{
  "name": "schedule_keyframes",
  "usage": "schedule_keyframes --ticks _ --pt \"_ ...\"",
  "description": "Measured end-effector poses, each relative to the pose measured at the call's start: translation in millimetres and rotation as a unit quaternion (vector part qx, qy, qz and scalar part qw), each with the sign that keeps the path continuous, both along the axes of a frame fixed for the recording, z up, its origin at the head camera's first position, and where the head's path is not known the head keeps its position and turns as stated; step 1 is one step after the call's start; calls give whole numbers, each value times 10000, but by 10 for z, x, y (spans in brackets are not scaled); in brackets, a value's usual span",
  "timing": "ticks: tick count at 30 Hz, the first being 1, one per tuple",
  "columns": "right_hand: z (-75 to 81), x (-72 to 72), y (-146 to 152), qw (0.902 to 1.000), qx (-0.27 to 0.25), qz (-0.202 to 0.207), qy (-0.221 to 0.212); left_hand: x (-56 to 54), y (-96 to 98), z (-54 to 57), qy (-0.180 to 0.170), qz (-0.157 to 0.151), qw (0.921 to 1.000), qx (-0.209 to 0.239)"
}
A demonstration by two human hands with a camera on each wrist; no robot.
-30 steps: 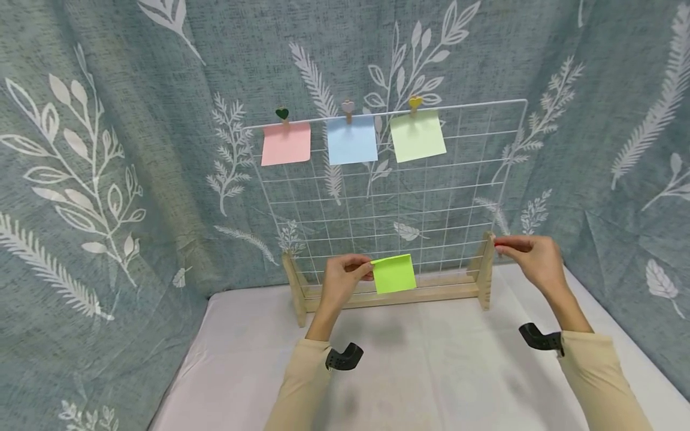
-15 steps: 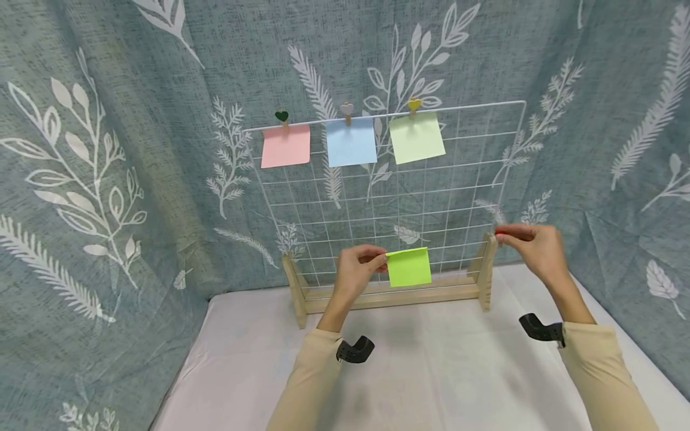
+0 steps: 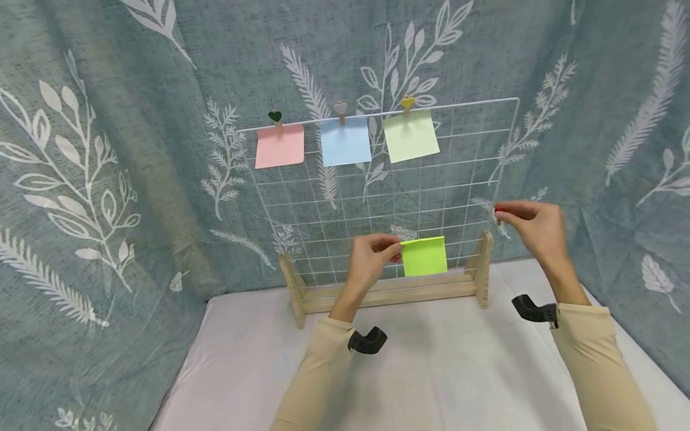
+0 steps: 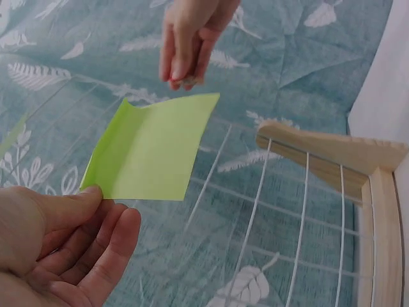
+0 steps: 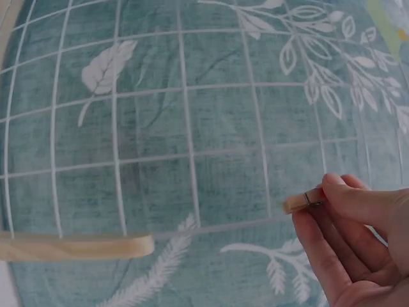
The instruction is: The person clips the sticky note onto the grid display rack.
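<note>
My left hand [image 3: 372, 260] pinches a bright yellow-green sticky note [image 3: 424, 256] by its left top corner, in front of the lower part of a white wire grid [image 3: 366, 203]. In the left wrist view the note [image 4: 153, 150] shows a folded strip along one edge, held between thumb and fingers. To the right of the grid, my right hand [image 3: 539, 230] pinches a small clothespin. The right wrist view shows the wooden end of this clothespin [image 5: 301, 201] and its metal spring; a bit of red shows at the fingertips in the head view.
Pink [image 3: 280, 146], blue [image 3: 345, 141] and pale green [image 3: 411, 136] notes hang from the grid's top bar on heart clothespins. A wooden stand [image 3: 388, 296] holds the grid upright on a white-covered table [image 3: 420, 359]. Leaf-patterned curtain [image 3: 162, 209] surrounds it.
My left hand has carried the yellow-green note to the right and upward. The right hand has risen with the clothespin, from beside the stand's right post to above it.
</note>
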State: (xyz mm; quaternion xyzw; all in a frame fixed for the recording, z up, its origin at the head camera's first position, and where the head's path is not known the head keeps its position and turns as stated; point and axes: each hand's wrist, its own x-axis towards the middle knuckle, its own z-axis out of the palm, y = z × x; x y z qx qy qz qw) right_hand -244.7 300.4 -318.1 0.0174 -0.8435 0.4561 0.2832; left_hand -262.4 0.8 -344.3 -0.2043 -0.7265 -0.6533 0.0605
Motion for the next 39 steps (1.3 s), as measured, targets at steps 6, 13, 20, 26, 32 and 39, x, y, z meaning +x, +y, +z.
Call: schedule_keyframes --ticks 6,13,20,26,32,39 --pt "74 5 -24 9998 -100 120 134 41 118 98 221 17 9997 -103" --pt "189 4 40 9996 -122 109 232 56 231 304 632 21 9978 -199" --pt "281 32 42 9998 -130 47 172 57 367 533 946 108 9954 -73" --pt "371 4 25 9992 -238 -53 323 62 447 688 1131 186 9933 -128" --pt "469 -36 -1 9983 -340 -45 466 45 490 780 1246 287 9918 -29" --pt "611 -69 -2 9960 -478 215 726 28 500 845 1471 247 9887 175"
